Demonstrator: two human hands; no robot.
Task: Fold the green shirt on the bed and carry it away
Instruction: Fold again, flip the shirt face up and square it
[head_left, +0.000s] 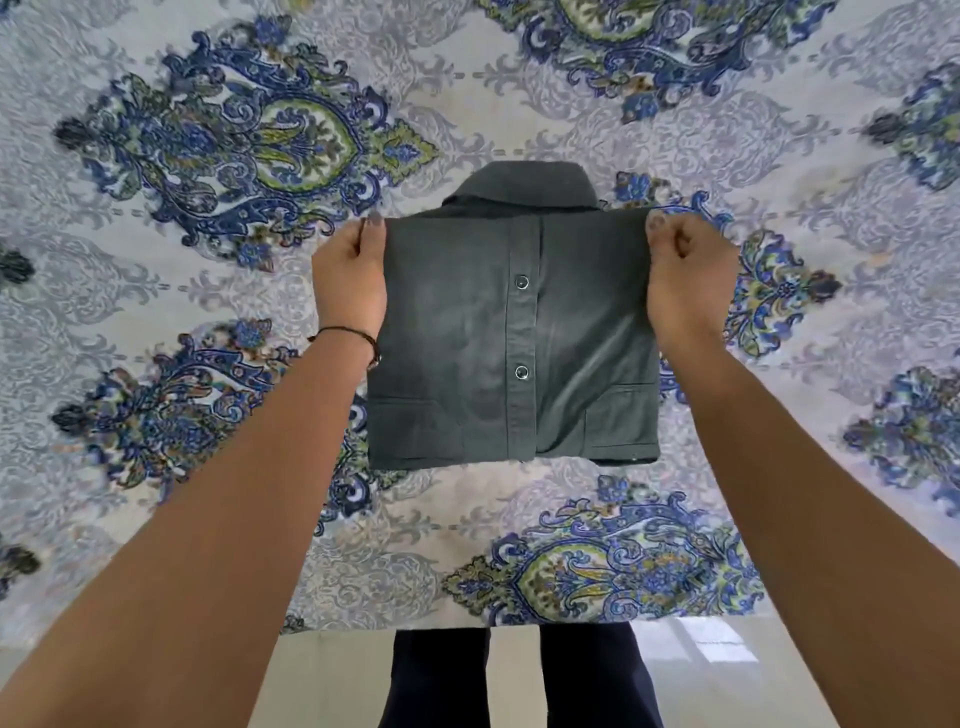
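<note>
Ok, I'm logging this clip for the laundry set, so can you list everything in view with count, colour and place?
green shirt: one, dark green, folded into a rectangle at the middle of the bed, collar at the far end
shirt buttons: two showing, dark, on the centre placket
bedspread: one, pale grey with blue and green paisley motifs, covering the bed
floor: pale tiles, below the near bed edge
bracelet: one, dark cord, on the left wrist
trouser legs: two, dark, bottom centre
left hand: pinching the shirt's far left corner
right hand: pinching the shirt's far right corner
</note>
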